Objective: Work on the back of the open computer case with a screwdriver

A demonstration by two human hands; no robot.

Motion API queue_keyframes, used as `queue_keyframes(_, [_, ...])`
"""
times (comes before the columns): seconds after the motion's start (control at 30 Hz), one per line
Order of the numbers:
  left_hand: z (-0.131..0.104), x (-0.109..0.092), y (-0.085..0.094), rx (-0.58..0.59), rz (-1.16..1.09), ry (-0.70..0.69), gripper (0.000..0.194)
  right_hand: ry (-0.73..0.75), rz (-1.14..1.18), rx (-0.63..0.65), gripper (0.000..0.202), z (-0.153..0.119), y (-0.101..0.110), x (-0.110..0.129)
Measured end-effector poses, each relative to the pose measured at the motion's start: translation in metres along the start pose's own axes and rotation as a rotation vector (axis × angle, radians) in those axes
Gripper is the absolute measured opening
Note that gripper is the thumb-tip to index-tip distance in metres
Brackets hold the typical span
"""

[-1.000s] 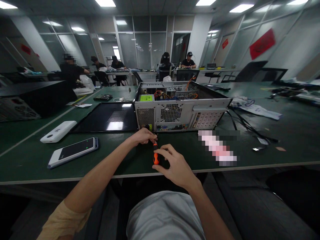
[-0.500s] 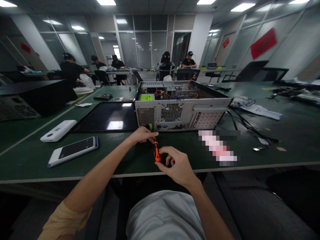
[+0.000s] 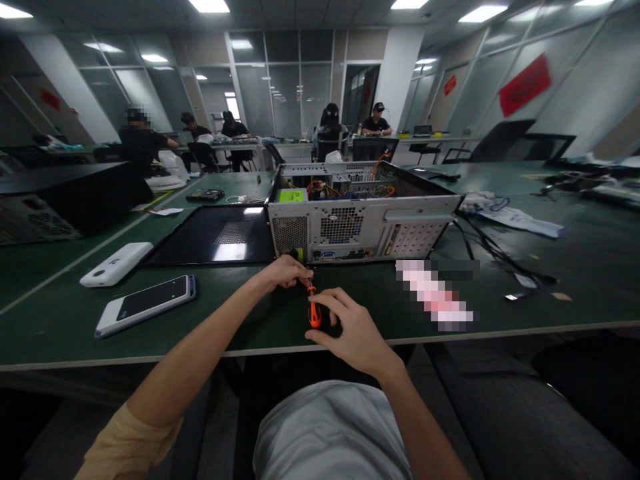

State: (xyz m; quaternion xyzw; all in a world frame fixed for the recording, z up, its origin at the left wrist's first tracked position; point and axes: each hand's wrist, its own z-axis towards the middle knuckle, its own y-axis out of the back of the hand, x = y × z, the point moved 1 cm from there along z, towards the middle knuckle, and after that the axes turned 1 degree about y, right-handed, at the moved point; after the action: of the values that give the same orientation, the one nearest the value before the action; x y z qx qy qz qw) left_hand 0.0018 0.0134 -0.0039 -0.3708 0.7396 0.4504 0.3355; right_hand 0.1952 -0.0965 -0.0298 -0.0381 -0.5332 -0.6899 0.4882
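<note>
The left hand [image 3: 286, 272] has its fingers drawn together in a pinch on the thin metal shaft of a screwdriver [image 3: 315, 315]. The right hand [image 3: 354, 330] is at the tool's grip, thumb and forefinger spread around it, the forefinger lying over the handle and the thumb near its butt end; how tightly they press I cannot tell. The screwdriver lies between the front edge of the tabletop [image 3: 240, 327] and the computer case [image 3: 367, 233], its rounded orange-and-black handle toward that edge, its shaft toward the case.

The case is a box of pale grey sheet metal, its back face perforated with fine mesh and a round fan grille; its top side is open on colored wires and a bright green label. A flat, glossy black panel [image 3: 193, 237] with a patch of small holes lies just beside its left end. Toward the tabletop's left front corner sit a smooth white rounded block [image 3: 116, 264] and a slab-like device [image 3: 150, 305] with a dark screen. Green tabletop separates the device from the left forearm. Right of the right hand, more green surface reaches to a pixelated pink-and-white item [image 3: 435, 297], with thin black cables [image 3: 493, 253] beyond.
</note>
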Motion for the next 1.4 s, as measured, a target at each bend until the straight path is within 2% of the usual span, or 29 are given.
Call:
queue_keyframes(0.13, [-0.002,-0.002,-0.002,0.024,-0.031,0.014,0.021,-0.044,-0.14,-0.017,0.037,0.002,-0.003,0.002])
queue_keyframes(0.23, [-0.004,-0.004,-0.003,0.033,-0.052,0.019,0.02,-0.052,-0.181,-0.017,0.035,0.003,-0.005,0.001])
queue_keyframes(0.53, [-0.001,-0.002,-0.001,0.055,-0.068,0.009,0.016,0.016,-0.013,-0.1,0.033,0.0,-0.003,-0.005])
queue_keyframes(0.7, [-0.002,-0.003,-0.001,0.06,-0.048,0.034,0.018,0.084,0.063,-0.039,0.02,-0.002,-0.005,-0.009])
queue_keyframes(0.83, [-0.002,-0.002,0.0,0.062,-0.063,0.038,0.015,0.122,0.007,0.027,0.029,-0.003,-0.004,-0.007])
queue_keyframes(1.0, [0.0,0.001,0.001,0.069,-0.076,0.026,0.017,0.01,-0.134,-0.013,0.055,-0.001,-0.004,0.0])
queue_keyframes(1.1, [0.001,0.001,0.0,0.069,-0.079,0.014,0.016,0.007,-0.218,-0.018,0.044,0.001,-0.007,0.001])
queue_keyframes(1.23, [0.002,0.002,0.0,0.069,-0.066,0.011,0.015,0.108,-0.284,-0.067,0.034,0.0,-0.011,-0.003])
queue_keyframes(1.4, [0.002,0.001,0.002,0.034,-0.022,0.022,0.02,0.184,-0.117,-0.157,0.026,-0.004,-0.011,-0.009])
